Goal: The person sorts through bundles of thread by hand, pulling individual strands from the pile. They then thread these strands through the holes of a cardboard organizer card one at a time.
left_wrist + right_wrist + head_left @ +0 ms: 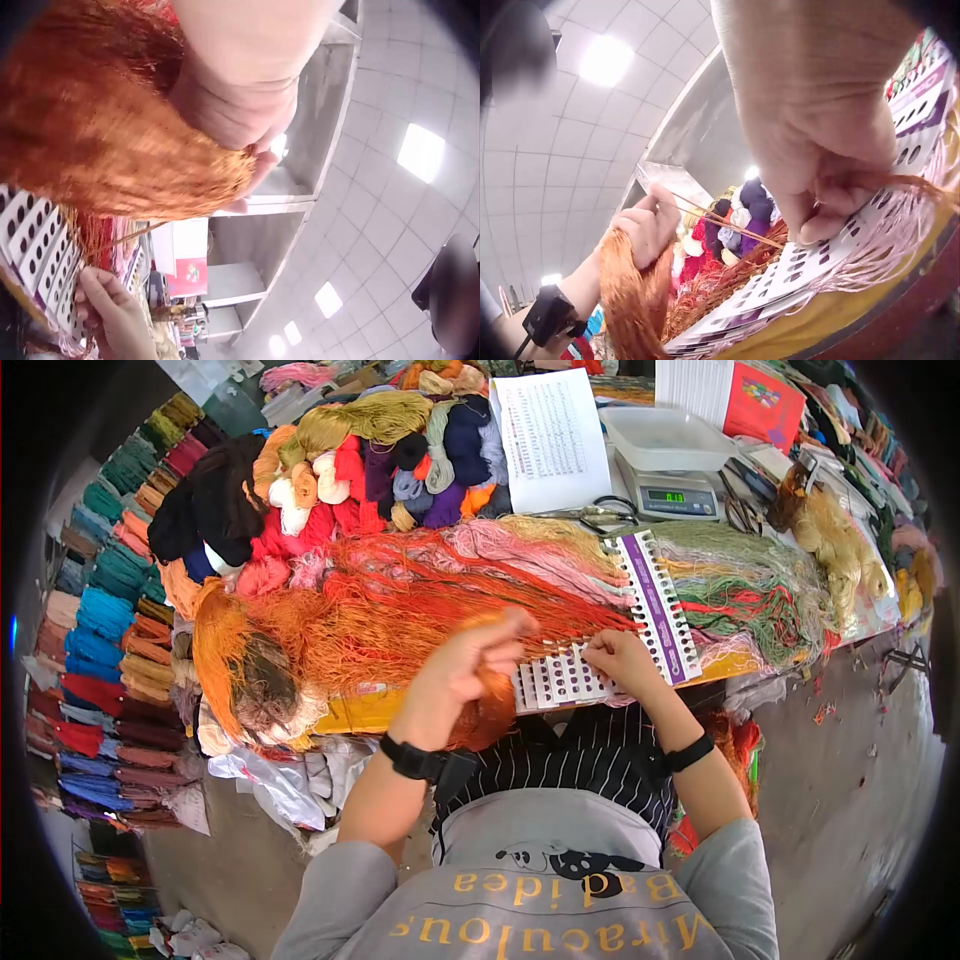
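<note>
A rust-orange thread skein (487, 710) (112, 142) (630, 300) hangs from my left hand (465, 660) (240, 82) (641, 225), whose fingers curl round it. From that hand a thin strand (720, 219) runs taut to the white perforated cards (565, 678) (37, 247) (780, 277). At the cards' edge my right hand (622, 663) (116, 315) (825, 150) pinches rust-coloured thread between thumb and fingers. Part of the strand is hidden under those fingers. A longer white card with a purple stripe (657, 605) lies just beyond, with red threads at its holes.
Loose red-orange threads (370, 600) spread across the table, with green and pink ones right of the striped card. Behind stand coloured skeins (340, 470), a printed sheet (550, 440), scissors (610, 512) and a scale (675, 495) with a plastic tray. Hanging yarn lines the left side.
</note>
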Demonstrator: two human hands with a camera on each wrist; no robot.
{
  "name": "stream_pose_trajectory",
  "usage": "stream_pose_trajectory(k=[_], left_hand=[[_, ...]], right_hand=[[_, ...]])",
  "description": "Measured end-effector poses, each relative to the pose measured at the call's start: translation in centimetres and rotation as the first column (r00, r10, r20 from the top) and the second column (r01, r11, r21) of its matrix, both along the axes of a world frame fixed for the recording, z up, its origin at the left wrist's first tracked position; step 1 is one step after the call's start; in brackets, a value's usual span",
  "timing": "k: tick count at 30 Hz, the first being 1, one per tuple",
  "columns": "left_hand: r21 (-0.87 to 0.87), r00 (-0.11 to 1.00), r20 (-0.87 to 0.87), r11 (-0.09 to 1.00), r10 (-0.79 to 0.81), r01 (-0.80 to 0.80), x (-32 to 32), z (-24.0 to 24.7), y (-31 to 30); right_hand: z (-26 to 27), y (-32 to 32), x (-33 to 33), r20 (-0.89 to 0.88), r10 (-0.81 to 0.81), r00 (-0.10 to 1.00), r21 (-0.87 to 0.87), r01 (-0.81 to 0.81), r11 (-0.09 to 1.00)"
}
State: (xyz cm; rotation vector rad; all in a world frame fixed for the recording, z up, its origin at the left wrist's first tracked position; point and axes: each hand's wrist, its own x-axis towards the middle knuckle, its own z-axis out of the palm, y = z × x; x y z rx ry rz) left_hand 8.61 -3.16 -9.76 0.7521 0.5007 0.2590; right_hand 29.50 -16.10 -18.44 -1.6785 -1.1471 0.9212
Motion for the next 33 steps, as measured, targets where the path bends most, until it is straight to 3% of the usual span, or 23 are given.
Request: stream_pose_trajectory(k=[1, 3, 4, 5, 6, 7, 9, 11, 13, 15, 17, 19, 21, 22, 23, 25, 27, 28, 29, 30, 31, 32, 33], left_hand=[[-0.026, 0.992, 0.088, 0.996, 0.091, -0.089, -0.6, 1.5, 0.1], [-0.083, 0.983, 0.152, 0.992, 0.103, -0.091, -0.5, 1.3, 0.5], [0.029, 0.998, 0.046, 0.998, 0.048, -0.049, 0.6, 0.6, -0.1], [0.136, 0.998, -0.065, 0.991, 0.003, 0.005, 1.8, -0.2, -0.6], [0.251, 0.982, -0.173, 0.961, -0.074, 0.116, 2.8, -1.4, -1.5], [0.349, 0.947, -0.289, 0.906, -0.138, 0.238, 3.7, -2.8, -2.7], [0.353, 0.878, -0.432, 0.857, -0.207, 0.376, 4.7, -5.0, -4.3], [0.562, 0.902, -0.432, 0.778, -0.015, 0.282, 4.2, -5.4, -3.8], [0.474, 0.872, -0.385, 0.875, 0.303, -0.095, 2.5, -3.2, -3.0], [0.279, 0.953, -0.175, 0.941, 0.246, -0.191, -2.0, -0.4, 0.5], [0.071, 0.949, -0.021, 0.947, 0.315, -0.313, -6.4, 2.1, 4.0], [0.036, 0.863, 0.008, 0.863, 0.504, -0.504, -9.9, 3.7, 7.4], [0.221, 0.748, 0.061, 0.722, 0.661, -0.656, -12.6, 3.6, 10.0], [0.374, 0.574, -0.027, 0.541, 0.818, -0.753, -13.9, 1.8, 12.0], [0.377, 0.572, -0.017, 0.535, 0.82, -0.756, -14.3, 1.2, 11.9], [0.414, 0.46, -0.186, 0.494, 0.868, -0.765, -14.0, 0.7, 10.6], [0.432, 0.795, -0.111, 0.749, 0.597, -0.502, -12.8, 1.7, 5.7], [0.371, 0.867, -0.12, 0.832, 0.484, -0.413, -11.5, 1.6, 3.5], [0.303, 0.921, -0.118, 0.897, 0.37, -0.321, -10.0, 1.4, 1.3], [0.231, 0.946, -0.097, 0.932, 0.308, -0.28, -8.0, 1.7, -1.4], [0.161, 0.966, -0.068, 0.958, 0.25, -0.237, -6.1, 1.6, -3.6], [0.111, 0.984, -0.041, 0.979, 0.176, -0.171, -4.8, 0.4, -5.1], [0.067, 0.995, -0.006, 0.993, 0.1, -0.099, -3.8, -0.3, -6.0]], right_hand=[[0.0, 0.0, 0.0, 0.001, 0.0, 1.0, -0.009, 0.0, 1.0], [-0.1, 0.1, 0.2, -0.077, 0.007, 0.997, -0.046, -0.011, 0.999], [0.1, 0.0, 0.4, -0.069, 0.017, 0.997, -0.046, -0.021, 0.999], [0.6, -0.2, 0.6, -0.193, 0.033, 0.981, -0.032, -0.04, 0.999], [1.1, -0.3, 0.7, -0.315, 0.047, 0.948, -0.017, -0.055, 0.998], [1.6, -0.4, 0.7, -0.307, 0.05, 0.95, -0.016, -0.057, 0.998], [2.3, -0.7, 0.6, -0.371, 0.08, 0.925, -0.035, -0.1, 0.994], [0.6, -0.5, 0.8, -0.326, 0.095, 0.941, 0.027, -0.091, 0.995], [0.0, -0.2, 0.4, -0.241, 0.049, 0.969, 0.002, -0.05, 0.999], [-0.4, 0.0, 0.3, -0.198, 0.044, 0.979, 0.004, -0.044, 0.999], [-0.3, 0.1, 0.2, -0.173, 0.025, 0.985, -0.063, -0.036, 0.997], [-0.4, 0.1, 0.2, -0.167, 0.041, 0.985, -0.047, -0.049, 0.998], [-0.2, 0.0, 0.0, -0.13, 0.027, 0.991, -0.038, -0.032, 0.999], [-0.3, 0.1, 0.0, -0.155, 0.021, 0.988, -0.045, -0.028, 0.999], [-0.2, 0.0, 0.0, -0.152, 0.025, 0.988, -0.035, -0.031, 0.999], [0.3, -0.1, 0.1, -0.223, 0.013, 0.975, -0.029, -0.02, 0.999], [0.6, -0.7, -0.6, -0.272, -0.043, 0.961, 0.004, 0.045, 0.999], [1.0, -1.0, -1.8, -0.219, -0.107, 0.97, 0.082, 0.128, 0.988], [1.7, -1.3, -3.1, -0.168, -0.168, 0.971, 0.162, 0.195, 0.967], [3.1, -1.7, -4.6, -0.189, -0.092, 0.978, 0.111, 0.115, 0.987], [2.9, -2.1, -6.3, -0.216, 0.005, 0.976, 0.228, 0.046, 0.973], [4.6, -2.3, -8.0, -0.325, 0.057, 0.944, 0.153, -0.007, 0.988], [5.3, -2.6, -9.2, -0.375, 0.115, 0.92, 0.188, -0.046, 0.981]])
